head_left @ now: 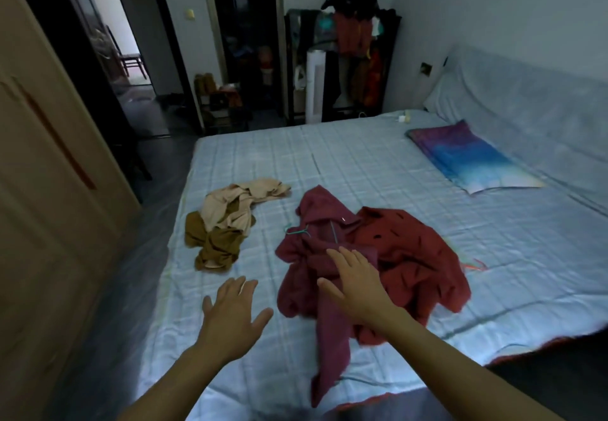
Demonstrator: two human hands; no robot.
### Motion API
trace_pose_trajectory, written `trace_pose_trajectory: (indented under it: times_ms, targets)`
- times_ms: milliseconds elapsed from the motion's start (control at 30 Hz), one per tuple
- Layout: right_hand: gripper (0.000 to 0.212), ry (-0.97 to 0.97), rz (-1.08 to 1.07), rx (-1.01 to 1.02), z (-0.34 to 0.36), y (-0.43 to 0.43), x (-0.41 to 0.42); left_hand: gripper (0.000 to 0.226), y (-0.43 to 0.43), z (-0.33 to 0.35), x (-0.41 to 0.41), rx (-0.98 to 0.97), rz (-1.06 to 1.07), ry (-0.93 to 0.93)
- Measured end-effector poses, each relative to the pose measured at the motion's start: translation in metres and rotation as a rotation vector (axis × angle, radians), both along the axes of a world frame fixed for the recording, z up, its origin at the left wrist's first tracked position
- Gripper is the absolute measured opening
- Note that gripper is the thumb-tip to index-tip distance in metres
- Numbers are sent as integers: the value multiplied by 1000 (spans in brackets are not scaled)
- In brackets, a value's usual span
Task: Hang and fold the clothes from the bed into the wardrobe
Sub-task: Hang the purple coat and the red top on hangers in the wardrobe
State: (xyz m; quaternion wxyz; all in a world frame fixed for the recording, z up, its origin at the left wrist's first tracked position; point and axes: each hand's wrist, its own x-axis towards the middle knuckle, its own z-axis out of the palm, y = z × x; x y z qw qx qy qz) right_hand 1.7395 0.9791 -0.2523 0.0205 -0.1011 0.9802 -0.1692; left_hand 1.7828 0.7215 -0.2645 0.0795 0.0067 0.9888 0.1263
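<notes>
Both hands are held spread and empty: the left hand [232,305] above the bed [362,164], the right hand [357,281] over the maroon garment [316,266], heaped beside the red garment [411,249]; no writing can be read

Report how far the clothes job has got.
Done: nothing visibly put away. In hand: nothing gripped; the right hand hovers open over the maroon garment, the left hand open over the bed. Left: the maroon garment, the red dotted garment and the beige and brown heap all lie unfolded.
</notes>
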Motion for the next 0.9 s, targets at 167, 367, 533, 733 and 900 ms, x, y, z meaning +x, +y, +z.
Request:
trace_pose_trajectory:
  times_ms: [167, 367, 533, 733, 900]
  targets:
    - [69, 43, -96, -55, 2, 47, -28, 68, 33, 6, -48, 0, -67, 39]
    - [68, 13, -159, -68, -14, 59, -60, 66, 51, -3, -108, -6, -144, 74]
    - [69, 11, -186, 1, -15, 56, -111, 63, 53, -17, -169, 92, -176, 104]
    - [69, -44, -204, 22, -22, 27, -177, 57, 36, -46, -236, 237, -152, 59]
    - [69, -106, -188, 1, -44, 3, -209, 57, 32, -66, -267, 311, -145, 0]
